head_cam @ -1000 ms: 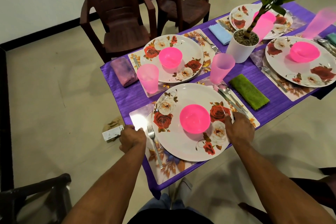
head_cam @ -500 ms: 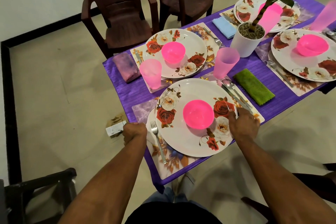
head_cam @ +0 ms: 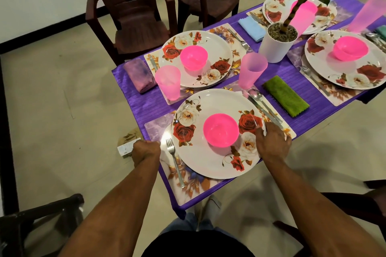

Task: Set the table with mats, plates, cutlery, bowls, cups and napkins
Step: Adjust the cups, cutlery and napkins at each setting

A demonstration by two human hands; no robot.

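The person stands at the near end of a table covered in a purple cloth, both bare arms reaching down to the closest place setting. The left hand is curled at the left edge of the flowered mat, its grip closed on that edge. The right hand rests at the right rim of the near plate, fingers bent over the rim and grasping it. A pink bowl sits in the middle of that plate, a fork lies on the mat just left of the plate, and a spoon lies to the right beside a green napkin. A pink cup stands upright beyond the plate's far right edge. Across the table a second plate carries its own pink bowl, with another pink cup and a purple napkin to its left. A white plant pot stands near the table's middle, a blue napkin beside it. Two more plates lie farther right. Brown chairs stand along the far side.
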